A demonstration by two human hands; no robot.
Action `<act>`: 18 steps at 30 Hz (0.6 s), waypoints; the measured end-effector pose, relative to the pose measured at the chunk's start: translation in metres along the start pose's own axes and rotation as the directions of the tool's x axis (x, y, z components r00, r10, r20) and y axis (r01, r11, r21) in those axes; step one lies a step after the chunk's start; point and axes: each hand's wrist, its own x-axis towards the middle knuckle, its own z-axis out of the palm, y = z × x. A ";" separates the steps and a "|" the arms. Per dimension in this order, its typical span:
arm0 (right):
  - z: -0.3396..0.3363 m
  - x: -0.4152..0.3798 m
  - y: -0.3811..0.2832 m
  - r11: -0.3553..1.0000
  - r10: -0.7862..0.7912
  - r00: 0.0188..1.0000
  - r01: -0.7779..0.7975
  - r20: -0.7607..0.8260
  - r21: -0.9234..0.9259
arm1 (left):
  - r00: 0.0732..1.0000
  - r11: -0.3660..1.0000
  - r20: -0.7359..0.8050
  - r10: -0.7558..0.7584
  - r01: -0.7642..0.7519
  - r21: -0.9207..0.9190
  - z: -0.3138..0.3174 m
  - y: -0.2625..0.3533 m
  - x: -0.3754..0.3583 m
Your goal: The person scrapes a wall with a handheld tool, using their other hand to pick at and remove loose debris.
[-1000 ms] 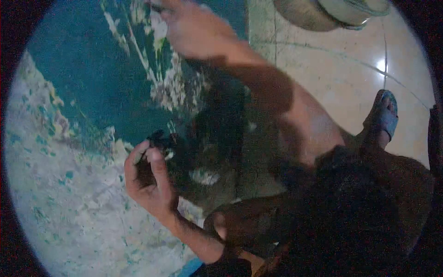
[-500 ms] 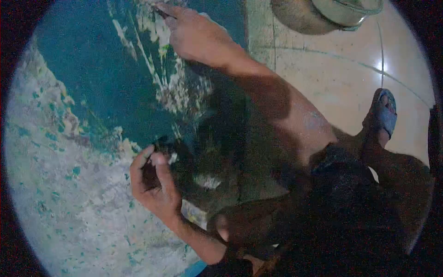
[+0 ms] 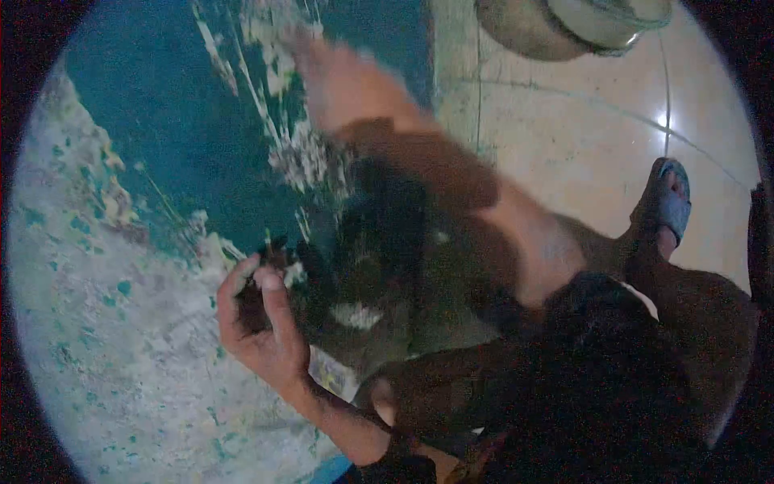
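Note:
My left hand is low in the view, over the border between a teal sheet-like surface and a pale, flecked area. Its thumb and fingertips are pinched together by a small dark shape that I cannot make out. Farther up, my right hand reaches over the teal surface beside a strip of whitish scrapes and residue. Motion smears its fingers, so whether they hold anything is hidden. Both forearms come from the lower right, and shadow covers much of the surface between them.
Pale tiled floor lies to the right, with a round metal-looking vessel at the top edge. My foot in a blue-grey slipper rests on the tiles. Whitish ground with teal flecks fills the lower left.
My right hand has shifted slightly down and right and is now blurred. My left hand keeps its pinch, a little farther left in the view.

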 end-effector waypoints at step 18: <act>0.032 -0.046 0.015 0.987 -0.115 0.990 0.123 -0.076 0.106 | 1.000 0.998 0.020 0.019 -0.017 -0.066 -0.008 -0.025 0.007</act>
